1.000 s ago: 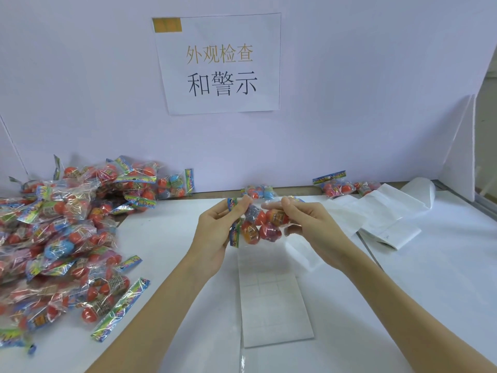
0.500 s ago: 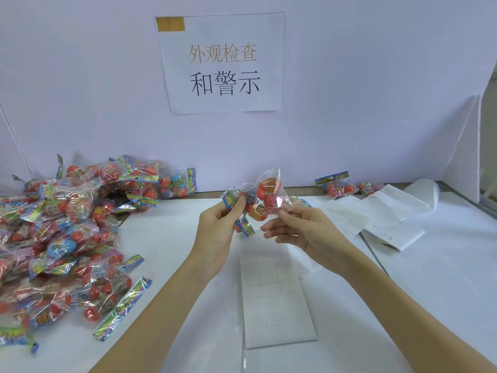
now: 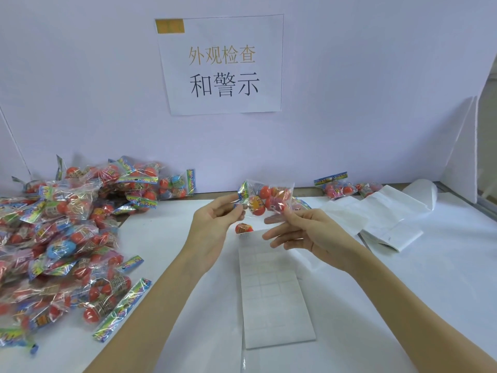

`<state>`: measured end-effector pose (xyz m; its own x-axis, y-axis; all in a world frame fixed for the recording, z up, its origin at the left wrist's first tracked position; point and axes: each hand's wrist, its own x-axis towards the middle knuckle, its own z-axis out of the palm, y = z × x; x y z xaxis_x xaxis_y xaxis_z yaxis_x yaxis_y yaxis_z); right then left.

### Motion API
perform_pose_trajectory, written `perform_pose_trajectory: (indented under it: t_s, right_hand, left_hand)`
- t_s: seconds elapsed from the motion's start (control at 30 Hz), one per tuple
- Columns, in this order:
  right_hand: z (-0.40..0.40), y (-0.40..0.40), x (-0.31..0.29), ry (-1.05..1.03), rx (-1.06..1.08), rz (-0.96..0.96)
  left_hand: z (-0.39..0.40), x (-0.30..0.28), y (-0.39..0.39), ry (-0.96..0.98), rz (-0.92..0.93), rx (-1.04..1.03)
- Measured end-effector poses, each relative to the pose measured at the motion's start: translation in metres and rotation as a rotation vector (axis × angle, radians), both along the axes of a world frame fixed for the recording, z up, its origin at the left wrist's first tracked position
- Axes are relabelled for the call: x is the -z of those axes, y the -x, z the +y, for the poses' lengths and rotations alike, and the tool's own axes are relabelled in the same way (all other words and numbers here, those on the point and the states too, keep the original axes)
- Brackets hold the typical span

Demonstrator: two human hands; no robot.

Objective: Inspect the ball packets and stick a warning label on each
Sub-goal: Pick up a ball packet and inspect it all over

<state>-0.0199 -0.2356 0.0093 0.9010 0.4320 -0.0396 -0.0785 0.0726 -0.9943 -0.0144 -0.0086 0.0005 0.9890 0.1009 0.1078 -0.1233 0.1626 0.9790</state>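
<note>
- Packet (image 3: 265, 199): clear plastic, colourful header strip at its left end, red and orange balls inside; raised above the table (image 3: 443, 278).
- Left hand (image 3: 215, 224): pinches the header strip.
- Right hand (image 3: 304, 232): pinches the packet's lower right edge; other fingers extended.
- Label sheet (image 3: 274, 292): flat on the table below the packet.
- Pile of packets (image 3: 61, 238): left, each filled with balls.

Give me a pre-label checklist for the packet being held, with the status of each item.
1. Packet held clear of the table: ok, left hand pinches its header end.
2. Right hand supporting the packet: ok, fingers grip its lower edge.
3. Label sheet within reach: ok, flat just below the hands.
4. Label already peeled: not ok, none on either hand.
5. Packet intact: cannot tell.
6. Loose ball on the table: not ok.
</note>
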Motion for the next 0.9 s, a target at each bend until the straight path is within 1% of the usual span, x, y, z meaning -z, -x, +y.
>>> perform_pose_trajectory:
  t_s: [0.1, 0.2, 0.23, 0.3, 0.37, 0.47, 0.57, 0.6, 0.67, 0.7, 0.77, 0.83, 0.9]
  right_hand:
    - [-0.001, -0.001, -0.001, -0.015, -0.065, -0.018]
    - [0.002, 0.002, -0.003, -0.137, -0.011, 0.013]
    - [0.003, 0.003, -0.003, -0.137, -0.011, 0.016]
    - [0.005, 0.006, -0.003, -0.061, -0.041, 0.013]
    - [0.006, 0.008, -0.002, -0.035, -0.071, 0.043]
    - [0.007, 0.008, -0.004, -0.061, -0.067, 0.077]
    - [0.007, 0.007, -0.003, -0.074, -0.040, 0.085]
    - [0.008, 0.007, -0.003, -0.084, -0.025, 0.085]
    - [0.009, 0.006, -0.001, -0.109, 0.005, 0.073]
    - [0.010, 0.006, 0.000, -0.123, 0.019, 0.067]
    - [0.013, 0.006, 0.001, -0.139, 0.036, 0.056]
    - [0.015, 0.006, 0.004, -0.161, 0.023, 0.064]
    - [0.015, 0.005, 0.004, -0.183, 0.015, 0.057]
  left_hand:
    - [0.003, -0.002, -0.001, -0.023, -0.036, 0.007]
    - [0.007, -0.006, 0.001, -0.052, -0.059, 0.069]
    - [0.008, -0.007, 0.002, -0.069, -0.068, 0.082]
    - [0.006, -0.007, 0.004, -0.094, -0.090, 0.080]
    - [0.004, -0.007, 0.005, -0.091, -0.117, 0.022]
    - [0.003, -0.006, 0.005, -0.075, -0.163, -0.094]
    - [-0.001, -0.005, 0.006, -0.059, -0.180, -0.138]
    - [-0.002, -0.006, 0.007, -0.024, -0.146, -0.124]
    - [-0.004, -0.006, 0.007, 0.041, -0.038, -0.009]
    - [-0.005, -0.006, 0.008, 0.034, 0.001, 0.074]
    - [-0.010, -0.005, 0.012, -0.066, -0.002, 0.206]
    - [-0.013, -0.003, 0.015, -0.140, -0.038, 0.208]
    - [-0.013, -0.003, 0.014, -0.114, -0.049, 0.169]
